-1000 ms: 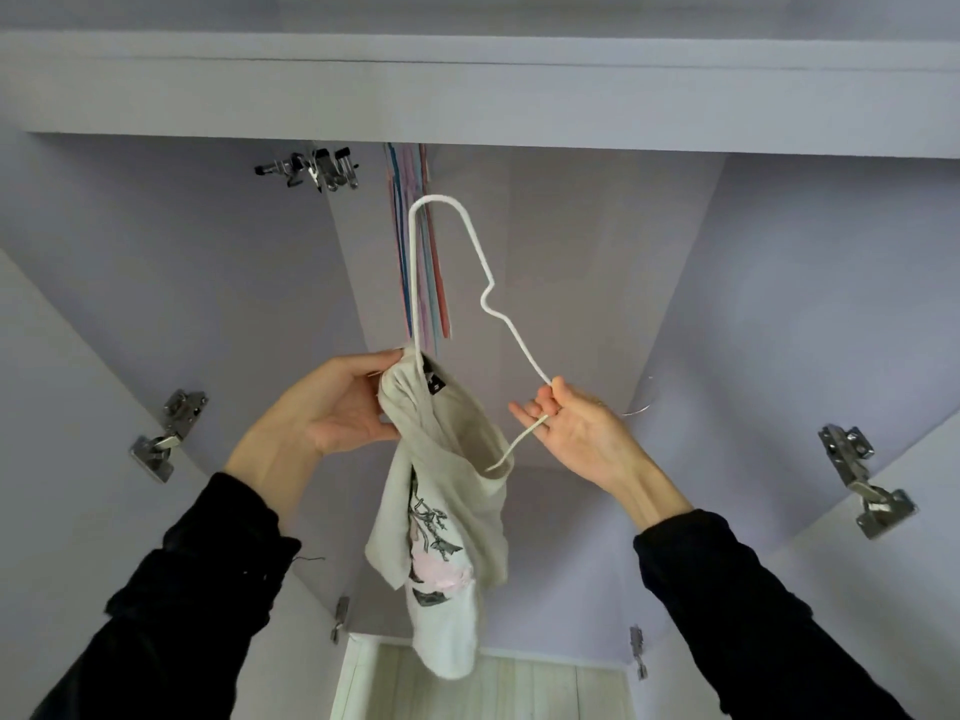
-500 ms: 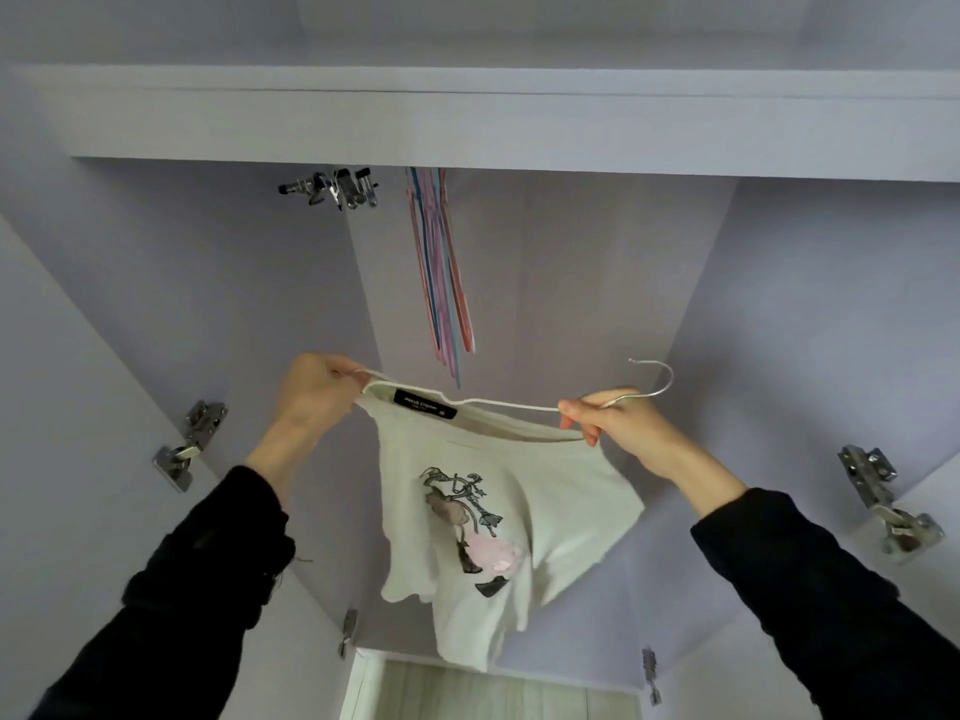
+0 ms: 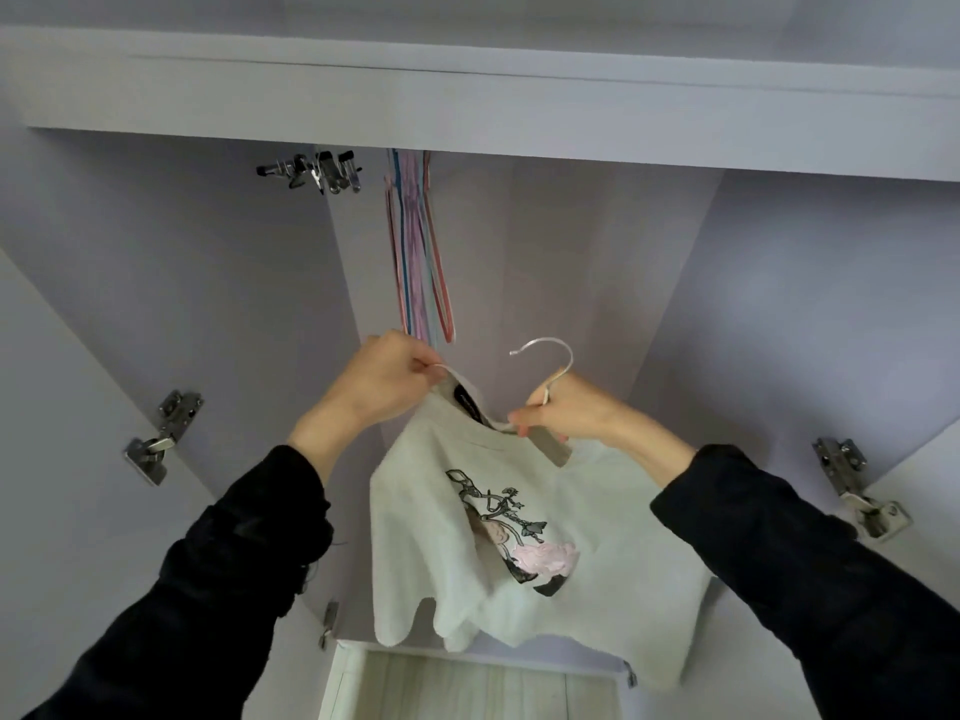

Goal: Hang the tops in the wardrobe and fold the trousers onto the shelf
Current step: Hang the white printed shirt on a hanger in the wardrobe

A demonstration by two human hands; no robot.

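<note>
A white top [image 3: 426, 532] with a dark and pink print hangs in front of the open wardrobe. A thin white hanger [image 3: 556, 356] runs through its neck, hook pointing up. My left hand [image 3: 384, 381] pinches the left end of the hanger together with the collar. My right hand [image 3: 566, 413] grips the hanger's neck and the right side of the collar. Most of the hanger lies hidden inside the top. No trousers are in view.
Several coloured hangers [image 3: 421, 241] hang at the back under the top panel [image 3: 467, 101], with metal clips [image 3: 317, 171] to their left. Both doors stand open, with hinges on the left [image 3: 161, 433] and right [image 3: 852, 491]. A pale floor [image 3: 467, 688] shows below.
The hanger went from outside the bunched top into its neck. The top spread out on it, and both hands moved closer together with the hook turned upward.
</note>
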